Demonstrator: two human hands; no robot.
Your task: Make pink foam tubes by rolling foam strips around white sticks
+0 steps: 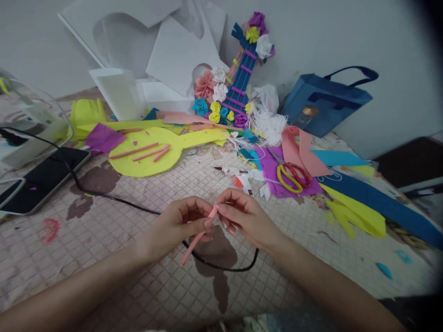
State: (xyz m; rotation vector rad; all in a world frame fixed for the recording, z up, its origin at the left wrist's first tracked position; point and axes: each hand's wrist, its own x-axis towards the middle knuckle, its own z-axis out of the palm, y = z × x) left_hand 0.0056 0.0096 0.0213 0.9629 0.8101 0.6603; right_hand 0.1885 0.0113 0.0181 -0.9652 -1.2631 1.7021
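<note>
A thin pink strip (190,249), which looks like rolled paper or felt, is pinched between the fingertips of both hands above the table. My left hand (189,220) is closed around its middle, and the lower end slants down to the left. At the upper end, my right hand (238,213) is closed with thumb and forefinger on the tip. Behind the hands lies a yellow guitar-shaped cutout (145,168) with several pink rolled sticks (133,151) on it. A glue gun (233,171), white with a dark tip, seems to rest just beyond my right hand.
A black cable (121,199) runs across the table under the hands. Scissors (290,179) with yellow and red handles lie on purple sheet at the right. A decorated blue guitar (242,78) leans at the back near a blue bag (318,108). A phone (44,180) lies at left.
</note>
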